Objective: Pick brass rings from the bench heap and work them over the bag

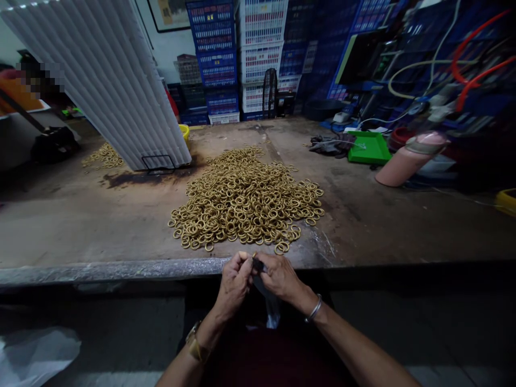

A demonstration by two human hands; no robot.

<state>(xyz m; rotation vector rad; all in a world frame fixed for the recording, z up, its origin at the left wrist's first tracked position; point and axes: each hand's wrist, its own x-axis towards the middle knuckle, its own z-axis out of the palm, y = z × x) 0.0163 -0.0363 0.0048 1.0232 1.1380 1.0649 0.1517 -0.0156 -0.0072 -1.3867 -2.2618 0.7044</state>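
Observation:
At the front edge of the table, my left hand (pixel 234 282) and my right hand (pixel 279 275) meet with fingertips pinched together. Between them shows a sliver of a brass-coloured ring (pixel 254 256), mostly covered by the fingers. A small dark piece (pixel 258 264) sits beside it at the right fingertips; its kind is unclear. Just beyond the hands spreads a large heap of brass-coloured rings (pixel 245 199), with several loose ones along its near side. Below the hands hangs some pale, clear plastic (pixel 272 312).
Tall white corrugated panels (pixel 108 80) lean on the table (pixel 100 226) at left, by a smaller ring pile (pixel 105 156). A green tray (pixel 367 148), dark gloves (pixel 332 144) and a pink cylinder (pixel 403 164) stand at right. Stacked crates (pixel 217 54) fill the back.

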